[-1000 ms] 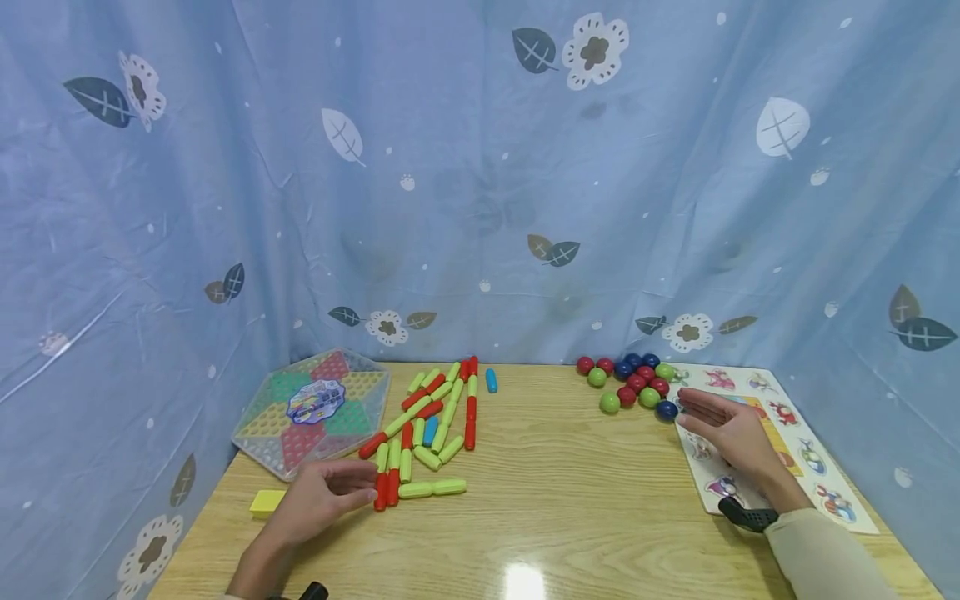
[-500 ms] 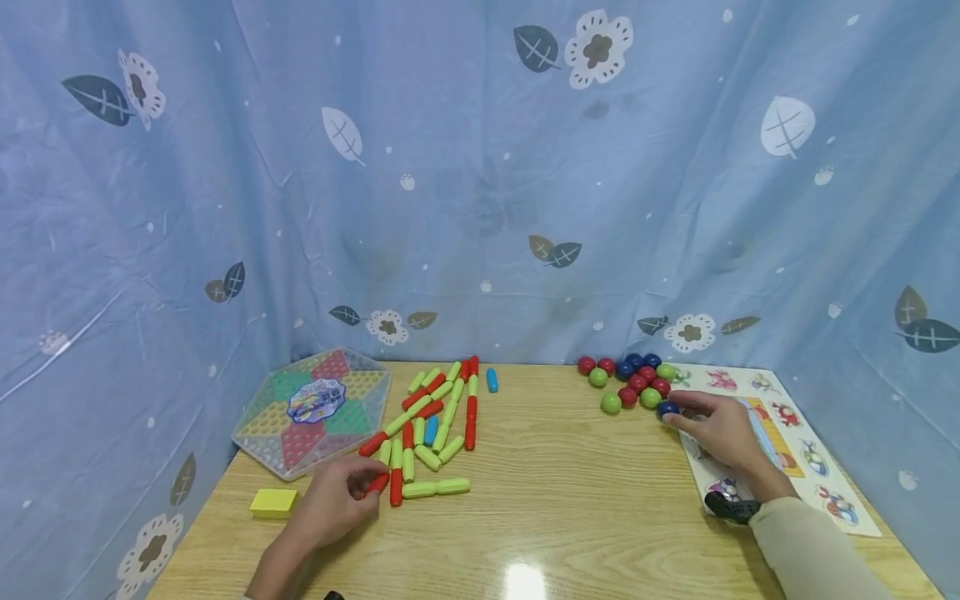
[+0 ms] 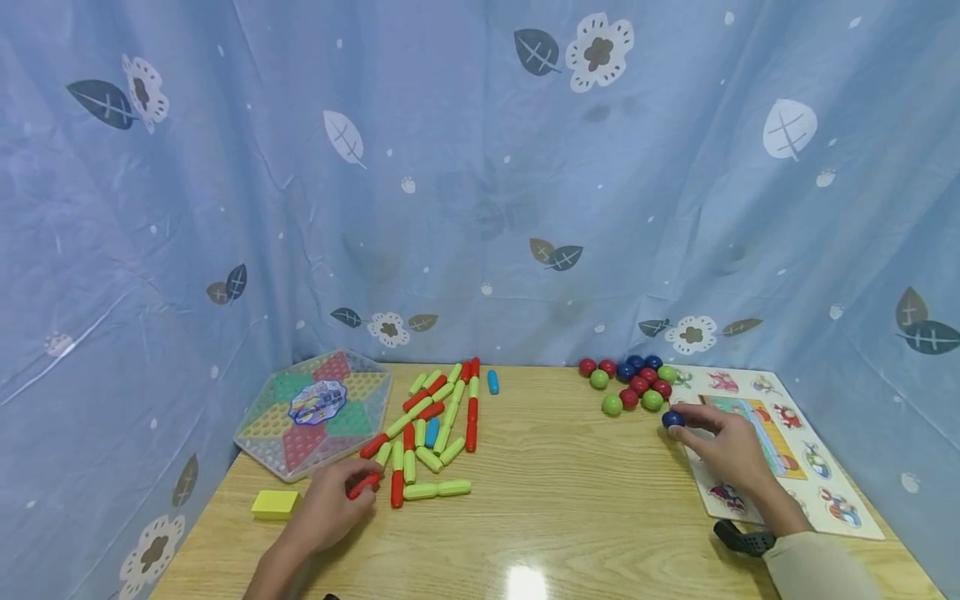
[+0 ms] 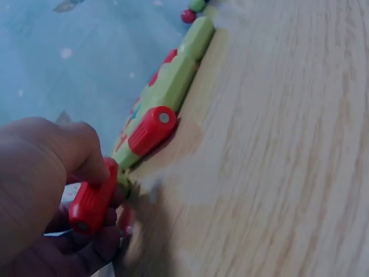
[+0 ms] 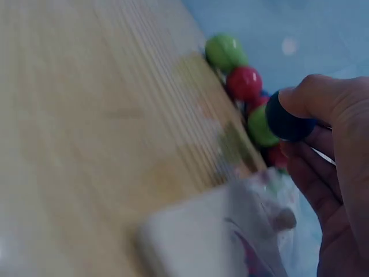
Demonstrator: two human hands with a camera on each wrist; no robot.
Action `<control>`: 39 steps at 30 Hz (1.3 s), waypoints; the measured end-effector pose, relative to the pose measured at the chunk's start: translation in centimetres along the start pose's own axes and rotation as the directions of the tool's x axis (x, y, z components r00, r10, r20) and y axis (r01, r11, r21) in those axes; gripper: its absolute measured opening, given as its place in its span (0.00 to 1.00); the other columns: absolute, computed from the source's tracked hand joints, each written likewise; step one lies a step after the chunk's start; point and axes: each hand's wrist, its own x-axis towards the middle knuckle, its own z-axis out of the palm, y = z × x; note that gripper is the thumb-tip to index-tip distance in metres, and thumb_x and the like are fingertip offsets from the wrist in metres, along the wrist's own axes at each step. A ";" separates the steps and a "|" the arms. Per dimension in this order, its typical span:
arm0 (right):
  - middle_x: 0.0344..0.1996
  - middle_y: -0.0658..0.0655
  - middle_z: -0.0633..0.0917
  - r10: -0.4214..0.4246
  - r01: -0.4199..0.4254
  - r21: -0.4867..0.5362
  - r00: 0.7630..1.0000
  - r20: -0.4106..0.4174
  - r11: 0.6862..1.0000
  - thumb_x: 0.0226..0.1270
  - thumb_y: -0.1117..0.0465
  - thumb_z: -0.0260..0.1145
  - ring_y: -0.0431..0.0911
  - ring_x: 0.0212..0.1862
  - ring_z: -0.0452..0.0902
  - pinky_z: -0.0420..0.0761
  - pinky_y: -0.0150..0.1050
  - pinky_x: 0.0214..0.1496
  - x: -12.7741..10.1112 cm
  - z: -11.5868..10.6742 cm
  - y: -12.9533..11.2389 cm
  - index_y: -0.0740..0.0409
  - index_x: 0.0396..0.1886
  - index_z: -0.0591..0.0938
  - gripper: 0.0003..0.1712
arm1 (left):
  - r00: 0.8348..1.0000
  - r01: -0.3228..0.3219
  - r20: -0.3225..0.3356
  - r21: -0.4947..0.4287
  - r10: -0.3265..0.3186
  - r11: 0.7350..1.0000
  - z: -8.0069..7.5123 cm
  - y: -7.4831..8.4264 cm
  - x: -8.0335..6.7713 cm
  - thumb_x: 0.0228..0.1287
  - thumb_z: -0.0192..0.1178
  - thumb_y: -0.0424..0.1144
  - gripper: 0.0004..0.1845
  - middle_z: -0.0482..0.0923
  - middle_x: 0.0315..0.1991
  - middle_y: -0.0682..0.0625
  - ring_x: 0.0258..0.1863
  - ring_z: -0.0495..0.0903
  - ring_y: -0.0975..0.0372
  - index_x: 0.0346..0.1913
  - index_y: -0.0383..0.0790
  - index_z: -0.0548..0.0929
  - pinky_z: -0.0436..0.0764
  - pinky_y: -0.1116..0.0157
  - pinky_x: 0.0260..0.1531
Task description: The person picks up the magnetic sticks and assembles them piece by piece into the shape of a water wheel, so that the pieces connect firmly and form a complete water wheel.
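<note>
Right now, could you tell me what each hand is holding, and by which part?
The left hand pinches a red peg near its upper end. The right hand pinches a dark blue ball across its sides with the fingers.

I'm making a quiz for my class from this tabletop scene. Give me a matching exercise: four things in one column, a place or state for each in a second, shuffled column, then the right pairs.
1. red peg
2. blue ball
3. yellow block
4. hexagonal board

A. pinched by the right hand
B. lying alone near the table's left front edge
C. held by the left hand
D. lying flat at the table's far left

Pairs: 1-C, 2-A, 3-B, 4-D
</note>
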 end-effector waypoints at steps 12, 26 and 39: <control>0.55 0.46 0.93 -0.086 -0.019 0.517 0.980 0.178 0.856 0.75 0.70 0.73 0.36 0.52 0.91 0.91 0.34 0.50 -4.0 3.3 -4.6 0.70 0.64 0.85 0.21 | 0.948 -0.191 0.177 -0.355 0.266 0.915 3.0 4.0 0.1 0.75 0.69 0.31 0.15 0.91 0.55 0.43 0.52 0.87 0.68 0.61 0.35 0.89 0.88 0.70 0.50; 0.60 0.76 0.87 -0.204 -0.088 0.717 0.928 0.310 0.692 0.76 0.73 0.70 0.40 0.58 0.90 0.90 0.35 0.56 -5.4 8.1 -9.0 0.74 0.65 0.83 0.21 | 0.901 -0.124 0.289 -0.543 0.323 0.831 12.3 9.6 1.8 0.72 0.73 0.35 0.13 0.93 0.48 0.54 0.46 0.89 0.68 0.56 0.38 0.92 0.86 0.71 0.48; 0.58 0.80 0.85 -0.260 -0.142 0.766 0.888 0.378 0.627 0.75 0.72 0.71 0.44 0.56 0.91 0.89 0.36 0.58 -6.3 10.8 -12.5 0.74 0.63 0.83 0.20 | 0.911 -0.116 0.275 -0.541 0.306 0.833 13.1 10.0 1.8 0.70 0.75 0.37 0.12 0.93 0.47 0.54 0.44 0.88 0.67 0.54 0.43 0.94 0.85 0.71 0.45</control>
